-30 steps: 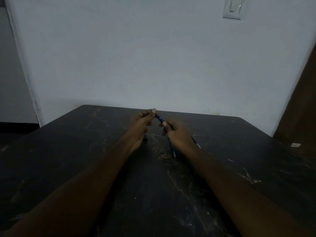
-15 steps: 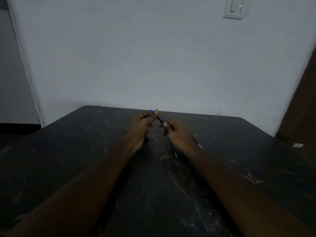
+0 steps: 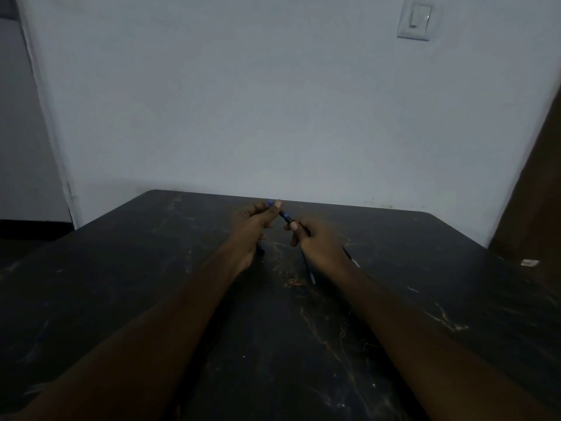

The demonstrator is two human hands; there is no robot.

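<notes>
Both of my hands hold one thin dark pen (image 3: 286,216) with blue parts, a little above the far middle of a dark table (image 3: 151,284). My left hand (image 3: 253,223) pinches the pen's blue far end between thumb and fingers. My right hand (image 3: 315,241) grips the pen's lower part, which its fingers hide. Two more thin dark sticks lie on the table under my right hand: one (image 3: 309,273) juts out at its left side, the other (image 3: 350,258) at its right. A small dark piece (image 3: 260,250) lies beneath my left hand.
The table is black with pale scratches and reaches to a light wall (image 3: 273,117). A light switch (image 3: 414,22) sits high on that wall. A brown door or panel (image 3: 540,192) stands at the right. A small white scrap (image 3: 529,262) lies near the table's right edge.
The hands have barely shifted and still hold the pen between them.
</notes>
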